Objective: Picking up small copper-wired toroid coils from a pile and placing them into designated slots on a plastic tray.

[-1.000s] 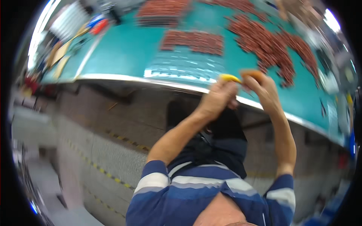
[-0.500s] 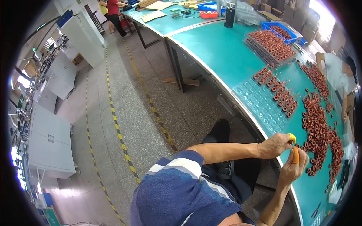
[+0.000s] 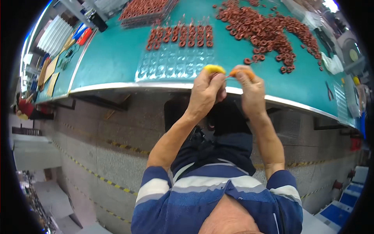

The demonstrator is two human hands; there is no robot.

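Both hands raised at the near metal edge of a teal surface (image 3: 113, 58), close together, fingertips almost meeting.

Left hand (image 3: 206, 91): fingers curled shut, tips capped in a yellow finger cot (image 3: 214, 69), pinching one end of something small and thin; too small to tell what it is.

Right hand (image 3: 251, 91): also closed in a pinch, tips in an orange finger cot (image 3: 241, 72), just beside the left hand's tips. The thin item seems to bridge the two pinches, above the surface edge, not resting on it.

On the surface just beyond the hands: a clear plastic blister tray (image 3: 175, 64), its near pockets unfilled, its far rows holding reddish-brown rings (image 3: 181, 34) set side by side. To the right, a loose heap of reddish-brown rings (image 3: 269, 31) spreads wide across the surface, with a few strays (image 3: 253, 59) lying near the right hand. Further back, left of centre, another tray stacked with the same rings (image 3: 144, 9).

Far left end of the surface: tan flat sheets (image 3: 50, 72) and small red and blue items (image 3: 82, 33).

Below the edge: grey floor with a yellow-black striped line (image 3: 97, 177). Striped blue-and-white sleeves (image 3: 156, 183) on both forearms.
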